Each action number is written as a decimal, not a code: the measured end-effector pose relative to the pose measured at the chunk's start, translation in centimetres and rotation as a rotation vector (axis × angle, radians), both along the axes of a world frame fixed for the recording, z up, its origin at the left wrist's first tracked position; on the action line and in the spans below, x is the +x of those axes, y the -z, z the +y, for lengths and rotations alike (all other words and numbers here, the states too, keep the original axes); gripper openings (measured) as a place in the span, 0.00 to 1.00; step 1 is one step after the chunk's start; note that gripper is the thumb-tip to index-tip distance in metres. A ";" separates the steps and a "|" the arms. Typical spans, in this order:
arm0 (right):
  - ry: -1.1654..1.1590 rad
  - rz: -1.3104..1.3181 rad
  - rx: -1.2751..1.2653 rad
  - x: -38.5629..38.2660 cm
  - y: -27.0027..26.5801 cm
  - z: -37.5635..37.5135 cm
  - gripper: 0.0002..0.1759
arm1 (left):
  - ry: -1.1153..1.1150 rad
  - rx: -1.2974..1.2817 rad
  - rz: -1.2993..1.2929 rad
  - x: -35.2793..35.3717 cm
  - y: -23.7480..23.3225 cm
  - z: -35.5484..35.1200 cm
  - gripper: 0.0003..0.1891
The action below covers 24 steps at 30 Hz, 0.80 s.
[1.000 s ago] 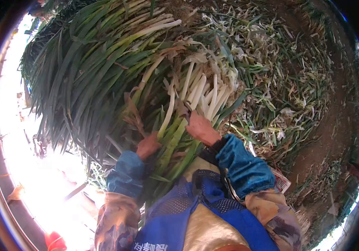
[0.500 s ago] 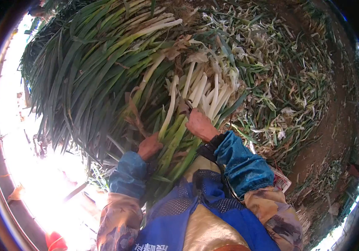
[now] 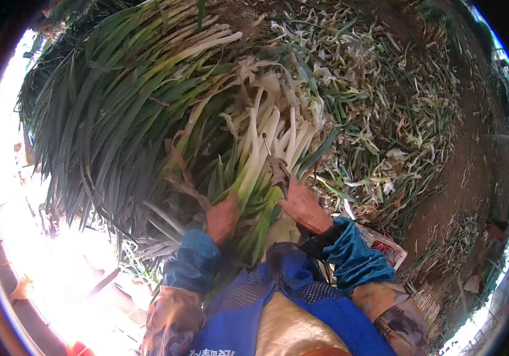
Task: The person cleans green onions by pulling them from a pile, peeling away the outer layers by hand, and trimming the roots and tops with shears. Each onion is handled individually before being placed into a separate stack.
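My left hand (image 3: 223, 218) is closed around the green part of a few green onions (image 3: 247, 172), whose white stems point up and away from me. On the right, my right hand (image 3: 305, 206) is closed on a small dark tool (image 3: 277, 168), held over the stems, with its thin tip pointing up. Its exact shape is hard to make out. Several white stems (image 3: 293, 133) with roots lie just beyond the tool. Green leaves (image 3: 260, 228) run down between my two hands toward my lap.
A large heap of green onions (image 3: 88, 118) fills the left and upper left. Peeled leaf scraps (image 3: 379, 124) cover the ground on the right, beside bare soil (image 3: 474, 172). A printed packet (image 3: 388, 249) lies near my right sleeve.
My right hand has moved right and toward me with the tool. My left hand has shifted slightly right, and the stem it holds now lies beside the others. The whole view has shifted a little.
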State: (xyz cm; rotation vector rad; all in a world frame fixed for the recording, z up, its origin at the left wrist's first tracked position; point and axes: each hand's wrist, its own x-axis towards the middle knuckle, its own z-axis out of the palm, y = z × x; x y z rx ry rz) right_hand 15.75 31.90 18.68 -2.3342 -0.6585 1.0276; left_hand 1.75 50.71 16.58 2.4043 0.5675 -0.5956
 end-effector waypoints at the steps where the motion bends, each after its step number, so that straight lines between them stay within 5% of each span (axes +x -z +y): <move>1: -0.016 0.000 0.000 -0.1 -0.1 0.0 0.24 | -0.003 0.062 -0.022 -0.3 -1.0 -0.7 0.19; 10: 0.083 -0.011 -0.059 3.6 0.6 1.3 0.29 | -0.031 -0.027 -0.090 3.2 -5.9 -1.1 0.29; 15: 0.058 -0.042 -0.118 2.4 0.2 -1.2 0.33 | 0.154 -0.034 -0.006 2.3 2.4 -2.1 0.30; 18: 0.011 0.057 -0.119 1.6 -1.6 -0.7 0.30 | 0.150 -0.033 -0.100 1.1 1.8 -2.5 0.26; 19: -0.020 -0.046 -0.019 1.4 0.2 -1.1 0.27 | 0.128 -0.033 -0.164 1.1 1.3 -2.3 0.24; 22: 0.028 -0.016 -0.245 4.9 5.0 0.1 0.26 | 0.146 -0.152 -0.139 1.1 1.6 -0.9 0.22; 24: 0.091 -0.043 -0.115 6.3 5.5 0.5 0.25 | 0.323 -0.074 -0.181 2.6 1.8 3.5 0.24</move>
